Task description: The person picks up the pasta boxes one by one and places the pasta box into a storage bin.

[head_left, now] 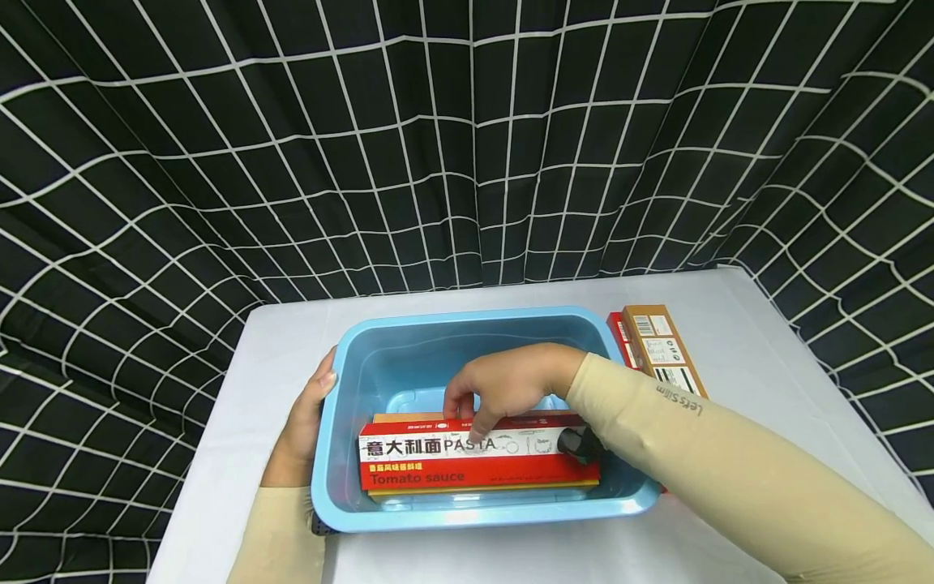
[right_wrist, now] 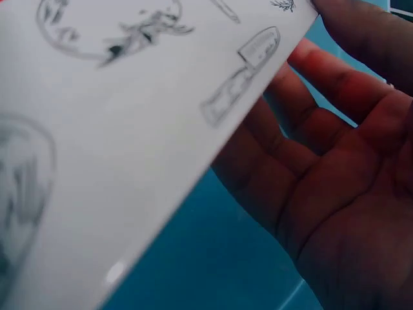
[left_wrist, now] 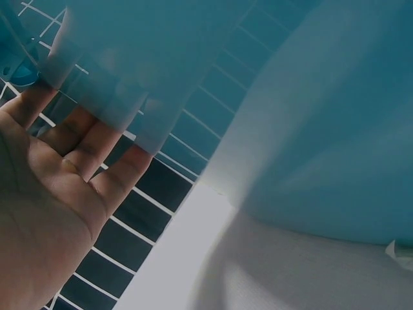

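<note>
A red and white pasta box, marked "PASTA" and "Tomato sauce", lies lengthwise inside a light blue plastic tub. My right hand reaches into the tub and pinches this box's upper long edge, thumb on the printed face and fingers behind it. Up close in the right wrist view, the box shows its white side with line drawings. At the tub's left side, my left hand holds the rim. Its fingers touch the blue wall in the left wrist view.
A brown edge shows behind the pasta box and a yellow edge below it. Right of the tub, a brown box and a red box lie on the white table. Black grid-patterned cloth hangs behind.
</note>
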Available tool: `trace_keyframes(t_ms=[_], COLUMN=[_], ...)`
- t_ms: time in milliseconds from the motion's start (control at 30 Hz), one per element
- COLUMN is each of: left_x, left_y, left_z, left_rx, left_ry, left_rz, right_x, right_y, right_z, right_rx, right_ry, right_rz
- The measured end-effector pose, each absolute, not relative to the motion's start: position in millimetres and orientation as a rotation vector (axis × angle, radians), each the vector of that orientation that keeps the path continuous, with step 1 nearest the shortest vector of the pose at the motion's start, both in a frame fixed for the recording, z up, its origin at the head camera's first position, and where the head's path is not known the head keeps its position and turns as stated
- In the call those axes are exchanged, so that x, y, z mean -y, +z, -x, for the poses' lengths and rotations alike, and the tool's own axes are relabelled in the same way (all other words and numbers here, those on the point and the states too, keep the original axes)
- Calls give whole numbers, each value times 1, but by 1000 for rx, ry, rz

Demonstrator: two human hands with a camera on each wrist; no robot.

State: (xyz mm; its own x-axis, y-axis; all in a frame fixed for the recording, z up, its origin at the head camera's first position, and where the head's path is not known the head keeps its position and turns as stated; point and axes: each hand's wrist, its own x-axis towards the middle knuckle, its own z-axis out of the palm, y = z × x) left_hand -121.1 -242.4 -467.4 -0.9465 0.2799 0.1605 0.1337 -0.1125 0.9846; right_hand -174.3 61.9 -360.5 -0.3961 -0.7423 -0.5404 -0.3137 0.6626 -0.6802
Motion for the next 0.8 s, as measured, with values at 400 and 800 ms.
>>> trace_keyframes(t_ms=[400,800], left_x=[242,241], left_y=[-466,-468], left_z=[119,119], left_rx=[-1995,-2032], left_ry=[2226,2215], left_rz=[-437,-443], right_x=[-62,-65], right_y=[-362,-361], right_z=[176,177], right_rx=[-2002,-2046], right_ry=[-619,-650], right_rz=[815,858])
